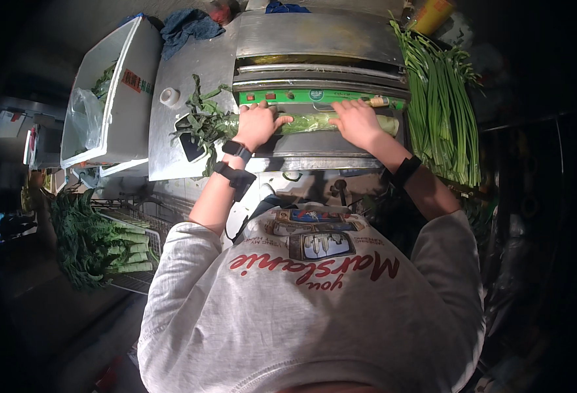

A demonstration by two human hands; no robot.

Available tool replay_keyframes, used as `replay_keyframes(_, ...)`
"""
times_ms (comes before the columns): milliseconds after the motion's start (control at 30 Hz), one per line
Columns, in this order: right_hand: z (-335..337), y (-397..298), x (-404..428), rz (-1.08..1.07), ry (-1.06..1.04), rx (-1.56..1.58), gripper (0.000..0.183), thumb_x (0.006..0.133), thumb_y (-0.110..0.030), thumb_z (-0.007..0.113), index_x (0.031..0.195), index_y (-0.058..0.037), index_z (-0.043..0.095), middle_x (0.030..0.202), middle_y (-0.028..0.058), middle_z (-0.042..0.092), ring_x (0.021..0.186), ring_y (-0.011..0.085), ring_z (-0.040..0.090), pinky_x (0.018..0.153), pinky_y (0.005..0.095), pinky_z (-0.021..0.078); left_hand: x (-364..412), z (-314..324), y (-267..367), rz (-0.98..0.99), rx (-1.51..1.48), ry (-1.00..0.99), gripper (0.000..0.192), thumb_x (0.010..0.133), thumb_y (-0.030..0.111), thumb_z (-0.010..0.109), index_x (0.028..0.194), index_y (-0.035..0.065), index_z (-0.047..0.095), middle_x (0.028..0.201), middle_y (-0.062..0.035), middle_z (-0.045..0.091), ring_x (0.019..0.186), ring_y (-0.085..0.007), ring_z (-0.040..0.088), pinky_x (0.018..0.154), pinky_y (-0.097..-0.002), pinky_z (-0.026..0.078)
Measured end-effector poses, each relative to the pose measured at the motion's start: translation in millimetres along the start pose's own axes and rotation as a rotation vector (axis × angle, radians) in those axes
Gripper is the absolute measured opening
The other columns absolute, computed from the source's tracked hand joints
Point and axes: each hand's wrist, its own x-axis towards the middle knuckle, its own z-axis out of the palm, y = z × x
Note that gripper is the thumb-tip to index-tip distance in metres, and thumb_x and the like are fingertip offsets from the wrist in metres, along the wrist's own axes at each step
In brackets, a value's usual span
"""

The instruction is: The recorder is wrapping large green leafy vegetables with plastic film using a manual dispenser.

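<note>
A celtuce stem (310,124) lies crosswise on the dark plate of a cling-film wrapping machine (298,34), its surface shiny with clear film. My left hand (258,124) is closed over the stem near its leafy end, thumb pointing inward. Farther along, my right hand (358,122) grips it close to the pale cut end, fingers over the far side. Dark celtuce leaves (202,115) spread beyond my left hand onto the steel table. Just past my fingers runs the machine's green control panel (300,97), with red switches. The stem's underside is hidden.
A roll of tape (169,97) and a phone (191,147), partly under leaves, lie on the steel table (170,164). Left stands a white foam box (126,108); below it, more celtuce (129,248) fills a wire cart. Long green stalks (443,108) lie right of the machine.
</note>
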Motion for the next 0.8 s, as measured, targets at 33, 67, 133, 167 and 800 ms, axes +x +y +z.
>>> replay_keyframes(33,8,-7,-4,-0.063,-0.011,0.042,0.033,0.082,-0.027,0.062,0.103,-0.0029,0.055,0.092,0.0119,0.059,0.092,0.0274,0.058,0.081,0.0368,0.0446,1,1,-2,-0.004,0.003,0.002,0.057,0.083,0.062,0.050,0.087,0.0084,0.069,0.087,-0.0130,0.063,0.080,-0.0316,0.063,0.076,-0.0417,0.046)
replay_keyframes(67,15,-9,-5,-0.068,-0.009,0.043,0.033,0.082,-0.027,0.062,0.103,-0.0029,0.055,0.092,0.0119,0.059,0.092,0.0274,0.058,0.081,0.0368,0.0446,2,1,-3,0.028,-0.023,0.036,0.053,0.084,0.059,0.052,0.091,0.0081,0.067,0.089,-0.0119,0.062,0.083,-0.0305,0.062,0.076,-0.0402,0.044)
replay_keyframes(133,24,-12,-6,-0.075,-0.029,-0.011,0.042,0.080,-0.028,0.065,0.111,-0.0025,0.053,0.095,0.0098,0.055,0.094,0.0271,0.053,0.082,0.0375,0.0423,-2,-5,-5,0.112,-0.022,0.103,0.049,0.084,0.053,0.055,0.096,0.0058,0.061,0.096,-0.0103,0.061,0.089,-0.0282,0.059,0.077,-0.0375,0.042)
replay_keyframes(167,30,-10,-6,-0.083,-0.027,-0.006,0.042,0.080,-0.028,0.065,0.111,-0.0025,0.053,0.095,0.0098,0.055,0.094,0.0271,0.053,0.082,0.0375,0.0423,-7,-9,-9,0.156,-0.004,0.071,0.054,0.082,0.055,0.057,0.106,0.0066,0.058,0.105,-0.0103,0.058,0.099,-0.0272,0.054,0.084,-0.0395,0.040)
replay_keyframes(800,44,-50,38,-0.161,-0.067,0.025,0.055,0.080,-0.053,0.060,0.107,-0.0048,0.055,0.100,0.0099,0.060,0.099,0.0243,0.055,0.092,0.0377,0.0393,-47,-46,-109,0.073,-0.191,-0.474,0.071,0.062,0.024,0.075,0.126,0.0100,0.046,0.116,-0.0178,0.058,0.111,-0.0355,0.053,0.097,-0.0457,0.039)
